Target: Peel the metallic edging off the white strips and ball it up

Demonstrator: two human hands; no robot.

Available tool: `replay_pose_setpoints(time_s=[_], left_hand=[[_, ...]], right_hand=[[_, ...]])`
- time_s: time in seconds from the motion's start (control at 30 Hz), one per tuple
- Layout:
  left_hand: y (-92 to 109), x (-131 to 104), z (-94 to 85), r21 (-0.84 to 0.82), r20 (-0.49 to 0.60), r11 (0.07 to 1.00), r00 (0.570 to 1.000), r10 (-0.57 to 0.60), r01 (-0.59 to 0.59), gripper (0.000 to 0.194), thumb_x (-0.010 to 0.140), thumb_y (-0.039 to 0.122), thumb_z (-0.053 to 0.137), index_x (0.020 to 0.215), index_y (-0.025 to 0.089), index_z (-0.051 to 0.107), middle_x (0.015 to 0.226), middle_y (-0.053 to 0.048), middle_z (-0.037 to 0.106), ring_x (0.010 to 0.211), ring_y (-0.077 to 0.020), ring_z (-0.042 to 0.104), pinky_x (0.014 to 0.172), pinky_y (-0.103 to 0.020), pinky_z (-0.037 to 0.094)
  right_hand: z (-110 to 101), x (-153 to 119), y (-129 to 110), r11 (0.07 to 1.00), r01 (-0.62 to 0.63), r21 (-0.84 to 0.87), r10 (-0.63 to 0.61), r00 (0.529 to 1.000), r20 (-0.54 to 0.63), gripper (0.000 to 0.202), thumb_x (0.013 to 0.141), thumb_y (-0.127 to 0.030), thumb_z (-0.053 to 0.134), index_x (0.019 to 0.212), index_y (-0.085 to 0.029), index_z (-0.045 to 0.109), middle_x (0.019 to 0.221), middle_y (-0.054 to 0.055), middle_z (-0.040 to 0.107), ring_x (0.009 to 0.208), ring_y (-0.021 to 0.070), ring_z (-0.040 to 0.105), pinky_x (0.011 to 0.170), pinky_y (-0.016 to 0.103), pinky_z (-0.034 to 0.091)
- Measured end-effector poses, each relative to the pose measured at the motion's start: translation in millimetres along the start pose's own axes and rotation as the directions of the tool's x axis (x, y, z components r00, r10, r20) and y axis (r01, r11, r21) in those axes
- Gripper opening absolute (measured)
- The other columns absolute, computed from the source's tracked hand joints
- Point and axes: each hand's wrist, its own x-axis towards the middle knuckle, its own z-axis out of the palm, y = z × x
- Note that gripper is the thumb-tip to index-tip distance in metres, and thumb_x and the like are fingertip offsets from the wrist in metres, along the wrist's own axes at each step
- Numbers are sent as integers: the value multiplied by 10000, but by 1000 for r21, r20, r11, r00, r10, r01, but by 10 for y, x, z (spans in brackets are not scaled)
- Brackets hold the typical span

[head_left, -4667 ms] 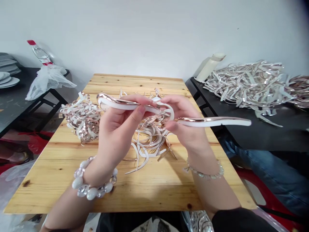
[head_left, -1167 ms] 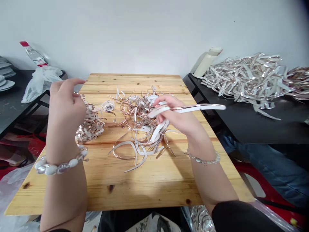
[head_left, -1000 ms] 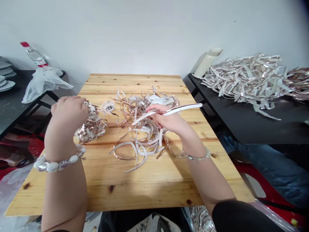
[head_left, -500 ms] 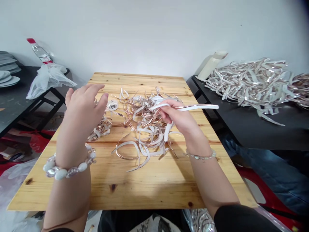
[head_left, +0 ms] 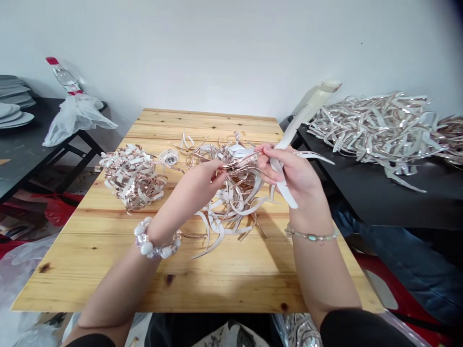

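Curved white and rose-gold strips [head_left: 235, 200] lie in a loose heap at the middle of the wooden table [head_left: 231, 284]. Over the heap's right side, my right hand [head_left: 285, 168] is closed round several strips, one of them a broad white strip [head_left: 291, 130] that points up and right. My left hand [head_left: 204, 180] pinches the end of a strip at the heap's centre, left of my right hand. To the left sits a tangled pile of short white and rose-gold pieces [head_left: 135, 178], with a clear roll of tape [head_left: 169, 157] beside it.
A black table [head_left: 383, 193] on the right bears a large heap of strips [head_left: 376, 125] and a pale roll [head_left: 318, 99]. On the left black table [head_left: 14, 164] are stacked plates [head_left: 14, 118], a bottle [head_left: 65, 77] and a white plastic bag [head_left: 74, 115].
My left hand has moved right and down from above the short pieces and closed at the central heap. My right hand has shifted slightly right and turned, and its strips now point differently.
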Motion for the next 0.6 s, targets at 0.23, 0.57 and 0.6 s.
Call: replay_pose_setpoints(time_s=[0.23,0.57,0.6], left_hand=[[23,-25,-184,-165,-237,986,971,-24,-16,125,881,272,518,830,189,597,603,26,489,536,-108,416,526,-254,298],[91,-26,-194,-230,171,958,976,-132,169,313,933,352,374,885,164,619,668,-11,677,548,-115,555,539,-240,439],[96,-25,-177,-223,243,956,961,-135,190,305,925,342,375,851,168,614,668,-14,686,555,-122,571,546,-244,450]], right_hand=[[51,22,56,994,104,38,-99,988,-118,91,839,-276,590,842,-195,634,436,-80,481,313,36,283,409,224,330],[205,-28,141,992,127,2,-127,990,61,334,839,-554,567,930,-240,636,614,-53,559,328,26,313,332,213,292],[224,-38,154,991,136,-11,-134,987,91,361,808,-555,608,977,-238,638,696,-38,590,348,25,340,316,210,267]])
